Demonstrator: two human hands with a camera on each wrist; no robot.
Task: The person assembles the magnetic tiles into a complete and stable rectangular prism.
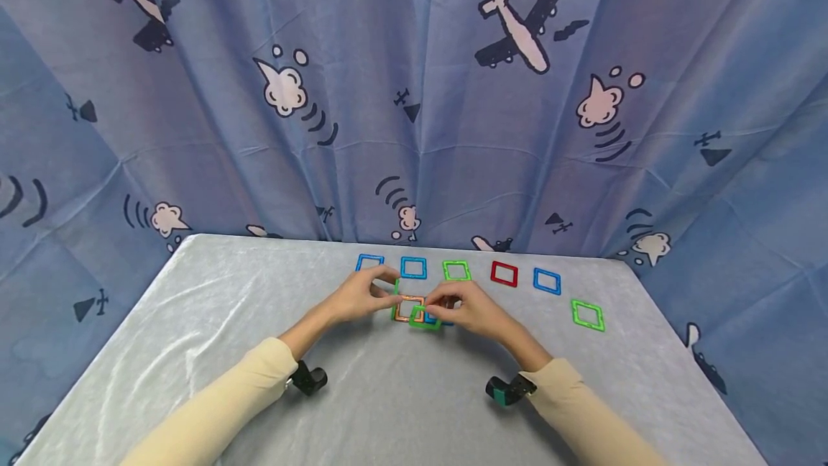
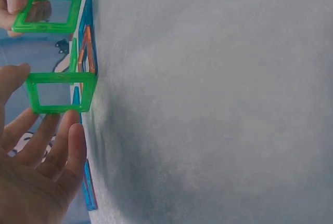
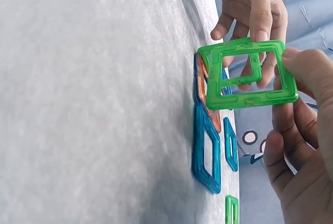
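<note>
My right hand (image 1: 475,308) pinches a green square magnetic tile (image 3: 252,99) by its edge, thumb over one side. In the head view this tile overlaps the orange tile (image 1: 399,309) and a blue tile (image 3: 207,151), which lie side by side on the table. At the orange tile's left edge stands another green tile (image 2: 62,108), upright. My left hand (image 1: 364,297) holds that one between thumb and fingertips at opposite edges. A gap separates the two green tiles in the left wrist view.
Along the table's far edge lie two blue tiles (image 1: 414,268), a green tile (image 1: 456,270), a red tile (image 1: 504,274) and another blue tile (image 1: 547,281). Farther right is a green tile (image 1: 588,315). A patterned blue curtain (image 1: 362,128) hangs behind the grey-covered table (image 1: 401,401).
</note>
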